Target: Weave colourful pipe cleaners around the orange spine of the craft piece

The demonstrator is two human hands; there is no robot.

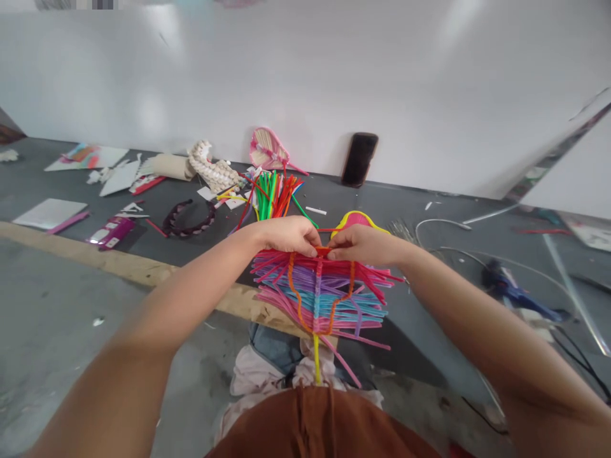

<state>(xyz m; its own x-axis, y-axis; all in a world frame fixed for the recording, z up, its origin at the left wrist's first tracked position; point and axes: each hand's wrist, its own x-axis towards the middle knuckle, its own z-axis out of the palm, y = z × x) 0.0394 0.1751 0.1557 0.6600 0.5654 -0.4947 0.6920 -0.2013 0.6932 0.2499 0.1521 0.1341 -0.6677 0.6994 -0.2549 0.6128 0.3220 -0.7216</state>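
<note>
A leaf-like piece of pipe cleaners lies at the table's front edge, with crimson, purple, blue and pink rows crossing a central stem. An orange pipe cleaner loops over these rows from top to bottom. A yellow stem sticks out toward my lap. At the far end of the piece, my left hand pinches the orange pipe cleaner from the left. My right hand pinches it from the right, close to the other. Their fingertips hide part of the join.
Behind the hands are a bundle of colored pipe cleaners, a pink leaf shape and a yellow-edged pink piece. A phone leans on the wall. A dark braided band lies left, a blue glue gun right.
</note>
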